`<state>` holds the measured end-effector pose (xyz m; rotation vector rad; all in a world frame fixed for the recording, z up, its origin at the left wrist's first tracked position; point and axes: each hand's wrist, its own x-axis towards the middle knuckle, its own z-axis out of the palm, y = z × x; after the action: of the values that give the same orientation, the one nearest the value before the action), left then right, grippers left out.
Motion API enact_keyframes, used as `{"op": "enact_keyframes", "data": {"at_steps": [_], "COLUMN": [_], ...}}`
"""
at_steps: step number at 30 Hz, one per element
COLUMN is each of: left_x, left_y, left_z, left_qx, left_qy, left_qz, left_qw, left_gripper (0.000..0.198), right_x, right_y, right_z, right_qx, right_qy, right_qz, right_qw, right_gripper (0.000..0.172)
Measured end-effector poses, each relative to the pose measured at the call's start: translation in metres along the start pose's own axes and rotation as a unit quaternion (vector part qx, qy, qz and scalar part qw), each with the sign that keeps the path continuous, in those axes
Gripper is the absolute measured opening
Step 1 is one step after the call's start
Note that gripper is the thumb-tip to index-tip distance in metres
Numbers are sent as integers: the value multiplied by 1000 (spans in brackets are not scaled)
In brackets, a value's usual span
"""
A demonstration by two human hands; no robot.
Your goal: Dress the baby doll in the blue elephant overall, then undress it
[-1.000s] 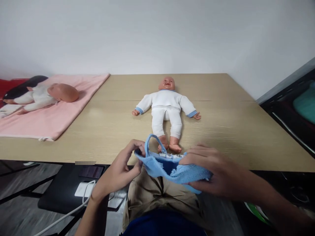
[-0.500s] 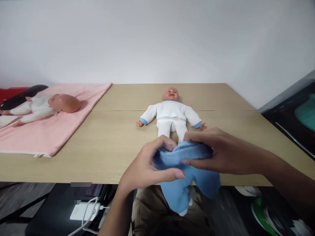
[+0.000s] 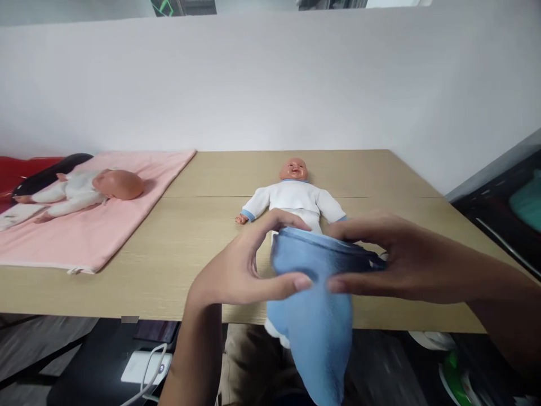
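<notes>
A pair of small blue doll trousers hangs between my hands over the table's front edge, waistband at the top and legs down. My left hand grips the waistband on the left, thumb on the near side and fingers at the rim. On the right, my right hand holds the band the same way, with the dark inside of the opening showing beside it. Behind them a baby doll in a white top with blue cuffs lies on its back; its legs are mostly hidden by my hands and the trousers.
A second doll lies on a pink blanket at the left of the wooden table. A white device with a cable rests on a black seat below. A dark-framed object stands at the right edge.
The trousers have turned and straightened, with the waistband spread wider and facing me flatter. My left hand moved slightly left. The view tilted up a little, and the doll stayed put.
</notes>
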<state>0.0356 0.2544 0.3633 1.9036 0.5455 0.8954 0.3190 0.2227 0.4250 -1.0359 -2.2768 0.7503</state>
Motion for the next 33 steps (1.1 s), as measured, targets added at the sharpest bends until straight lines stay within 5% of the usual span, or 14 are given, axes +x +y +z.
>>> {"op": "enact_keyframes", "data": {"at_steps": [2,5,8,11,14,17,18,20,26,30,33], "left_x": [10,28,40,43,46,53,56,61,46,30,30], "left_y": [20,29,8,-23,-39,-38,-35,-32,-59,-71,-61], "left_z": [2,2,0,2,12,25,28,28,-10,-23,-17], "left_qx": [57,60,-73,-235,-293,-281,-280,-283,-222,-71,8], "left_qy": [-7,-27,-32,57,129,161,169,191,175,100,0], "left_qz": [-15,-18,48,115,134,117,117,119,54,-48,-32], "left_qw": [998,998,996,963,938,939,938,932,958,991,999], "left_gripper": [62,30,31,29,31,39,40,43,41,40,61], "right_x": [6,2,-16,-32,-37,-32,-29,-24,-14,-5,5], "right_y": [-10,3,47,93,111,108,106,106,123,108,86], "right_z": [-2,-19,-31,-17,17,50,57,62,6,-32,-42], "right_qx": [34,57,68,107,111,124,123,133,141,87,76], "right_qy": [-25,-37,-107,-203,-90,52,66,69,-23,-23,-48], "right_qz": [25,25,-38,-84,-62,-47,-51,-60,-70,-135,-76], "right_qw": [999,997,991,970,988,990,989,987,987,987,993], "right_gripper": [43,35,38,36,35,88,99,93,31,44,57]}}
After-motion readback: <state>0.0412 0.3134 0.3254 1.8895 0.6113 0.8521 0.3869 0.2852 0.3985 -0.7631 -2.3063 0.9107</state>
